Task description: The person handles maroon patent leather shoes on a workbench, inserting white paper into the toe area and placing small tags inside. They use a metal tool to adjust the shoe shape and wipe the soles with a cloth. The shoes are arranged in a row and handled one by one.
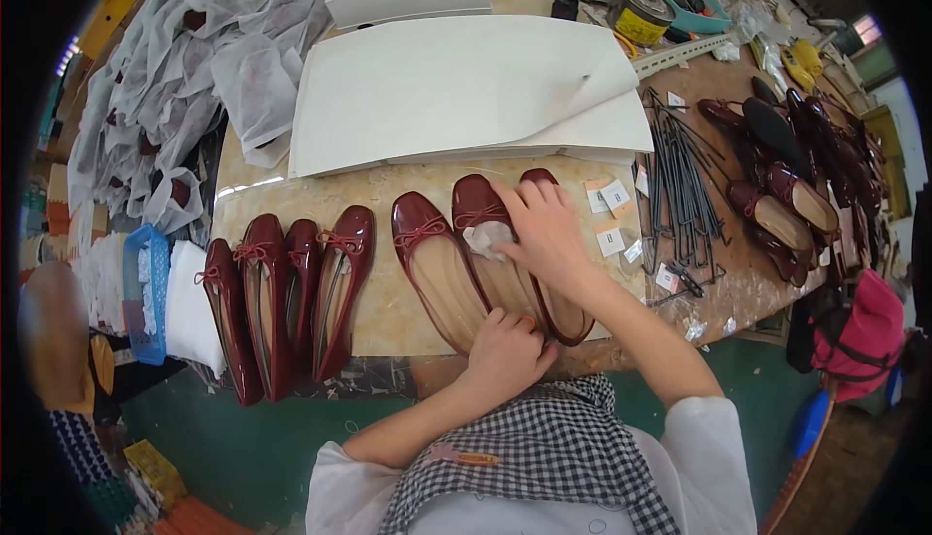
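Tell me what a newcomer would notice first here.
Probably the glossy burgundy ballet flats at centre, with the right hand over them and the left hand at their heel end. Next, the white sheets beyond them, one corner curled, and the jumbled heap of similar shoes at right.

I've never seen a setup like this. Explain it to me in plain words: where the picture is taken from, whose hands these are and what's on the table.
There is no machine here, just a person working bare-handed. The one picture comes from a fisheye camera on their head, looking down, so straight edges bend; picture left is their left.

The right hand reaches over a dark red shoe, its fingers by a wad of white paper inside. The left hand is near the heel end; whether it grips anything is unclear.

Around them lie four similar shoes to the left, large white sheets behind, and thin dark rods to the right.
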Available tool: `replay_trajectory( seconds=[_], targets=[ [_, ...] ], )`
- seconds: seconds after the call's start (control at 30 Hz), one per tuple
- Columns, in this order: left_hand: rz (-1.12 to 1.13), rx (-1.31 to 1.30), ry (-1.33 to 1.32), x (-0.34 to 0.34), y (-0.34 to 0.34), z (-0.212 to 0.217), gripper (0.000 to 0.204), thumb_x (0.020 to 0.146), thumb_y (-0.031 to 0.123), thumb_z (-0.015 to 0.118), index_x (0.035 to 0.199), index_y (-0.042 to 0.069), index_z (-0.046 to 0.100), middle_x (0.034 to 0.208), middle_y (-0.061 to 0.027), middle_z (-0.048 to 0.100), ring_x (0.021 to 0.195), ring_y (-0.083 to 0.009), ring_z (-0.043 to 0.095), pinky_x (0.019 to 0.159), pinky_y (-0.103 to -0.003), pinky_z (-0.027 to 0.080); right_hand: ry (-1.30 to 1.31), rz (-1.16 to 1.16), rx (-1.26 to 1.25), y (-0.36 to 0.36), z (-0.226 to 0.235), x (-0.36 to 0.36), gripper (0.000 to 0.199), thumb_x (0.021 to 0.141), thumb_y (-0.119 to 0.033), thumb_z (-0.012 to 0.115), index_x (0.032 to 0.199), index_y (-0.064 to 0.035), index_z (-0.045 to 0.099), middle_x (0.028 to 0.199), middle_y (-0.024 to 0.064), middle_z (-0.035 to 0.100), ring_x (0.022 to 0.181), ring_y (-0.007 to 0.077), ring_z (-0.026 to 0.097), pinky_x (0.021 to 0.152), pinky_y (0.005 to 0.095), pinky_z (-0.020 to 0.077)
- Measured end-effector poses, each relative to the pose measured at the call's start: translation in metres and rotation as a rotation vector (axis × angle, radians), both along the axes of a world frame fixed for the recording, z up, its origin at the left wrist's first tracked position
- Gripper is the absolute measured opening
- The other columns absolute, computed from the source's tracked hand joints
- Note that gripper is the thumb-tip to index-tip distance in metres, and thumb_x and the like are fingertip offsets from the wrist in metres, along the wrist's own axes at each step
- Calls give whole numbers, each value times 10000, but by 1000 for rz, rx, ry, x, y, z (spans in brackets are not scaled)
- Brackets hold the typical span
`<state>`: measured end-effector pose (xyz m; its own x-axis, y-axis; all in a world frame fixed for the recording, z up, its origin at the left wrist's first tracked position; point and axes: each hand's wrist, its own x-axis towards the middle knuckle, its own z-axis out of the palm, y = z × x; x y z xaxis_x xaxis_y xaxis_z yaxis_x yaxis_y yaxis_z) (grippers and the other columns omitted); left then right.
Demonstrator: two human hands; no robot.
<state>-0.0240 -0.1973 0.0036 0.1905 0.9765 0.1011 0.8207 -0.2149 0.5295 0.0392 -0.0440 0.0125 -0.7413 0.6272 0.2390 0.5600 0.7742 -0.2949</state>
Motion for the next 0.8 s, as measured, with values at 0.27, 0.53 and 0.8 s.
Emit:
replay_trajectory(
  seconds=[0.27,0.53,0.8],
  targets=[
    [100,82,165,-63,120,58,287,849,342,574,860,79,688,800,-137,622,686,-312,619,649,-467,472,137,-75,-116,8,-14,15,546,718,-179,749,1219,-48,576,1119,131,560,1147,329,468,986,441,364],
    [487,357,279,-141,228,-14,437,880,363,575,1259,148,561,1159,-230,531,1191,-385,431,989,-525,351,326,-129,-334,-41,16,75,464,771,-85,706,1216,-37,585,1263,145,526,1223,378,449,1018,436,388],
    [-469,211,-504,-4,38,89,173,699,163,696,798,49,611,1115,-193,587,1053,-331,582,945,-447,449,1348,-127,-1917,-39,26,96,579,989,-323,471,1473,-69,280,1431,161,410,1308,238,433,1035,379,423]
  ],
)
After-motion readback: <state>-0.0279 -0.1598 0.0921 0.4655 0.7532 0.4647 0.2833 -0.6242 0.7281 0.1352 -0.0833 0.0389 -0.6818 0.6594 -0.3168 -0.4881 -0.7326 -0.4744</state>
